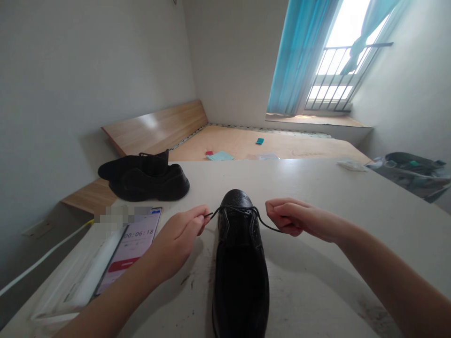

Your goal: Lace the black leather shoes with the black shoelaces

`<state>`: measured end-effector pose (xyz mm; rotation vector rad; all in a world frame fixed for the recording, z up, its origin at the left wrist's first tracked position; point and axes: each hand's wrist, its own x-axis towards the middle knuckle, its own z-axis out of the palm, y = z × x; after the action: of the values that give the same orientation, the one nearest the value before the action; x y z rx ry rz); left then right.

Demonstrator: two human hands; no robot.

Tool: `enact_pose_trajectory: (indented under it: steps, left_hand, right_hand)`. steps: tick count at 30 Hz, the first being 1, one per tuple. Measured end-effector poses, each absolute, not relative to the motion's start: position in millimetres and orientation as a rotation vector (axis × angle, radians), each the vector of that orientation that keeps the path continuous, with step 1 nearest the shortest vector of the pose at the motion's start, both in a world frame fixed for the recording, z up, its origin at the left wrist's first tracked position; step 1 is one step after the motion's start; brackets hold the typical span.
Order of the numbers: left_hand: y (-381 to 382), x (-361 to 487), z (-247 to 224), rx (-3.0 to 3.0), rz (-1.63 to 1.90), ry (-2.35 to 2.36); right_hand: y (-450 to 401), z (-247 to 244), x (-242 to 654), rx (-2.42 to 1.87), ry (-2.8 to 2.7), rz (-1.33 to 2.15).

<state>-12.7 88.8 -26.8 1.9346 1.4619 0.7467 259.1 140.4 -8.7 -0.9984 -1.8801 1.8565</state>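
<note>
A black leather shoe stands on the white table with its toe pointing away from me. A thin black shoelace crosses over the front of the shoe and runs out to both sides. To the left of the toe, my left hand is closed on one end of the lace. On the other side my right hand grips the lace's other end in curled fingers. Both hands are apart from the shoe itself, and the lace spans the gaps. The lower part of the shoe runs out of view.
More black footwear sits at the table's far left. A phone showing a timer lies left of my forearm, beside a clear plastic case. A small plastic packet rests at the far right edge, near a bin.
</note>
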Motion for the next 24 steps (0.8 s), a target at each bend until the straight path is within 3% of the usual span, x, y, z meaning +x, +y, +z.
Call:
enact_pose_trajectory:
  steps: [4,9,24]
  left_hand:
    - [88.6,-8.2,-23.2,2.157,0.549,1.597]
    - [90.6,-6.4,-24.8,2.295,0.442,1.606]
    - [92.1,-4.7,-30.6,2.504,0.432,1.554]
  right_hand:
    - [138.6,-11.2,259.1,-1.200,-2.072,1.764]
    - [139.1,-23.2,258.1,-1.390,-2.486,1.207]
    - [138.0,-27.3,256.6,-1.427,-2.383,1.261]
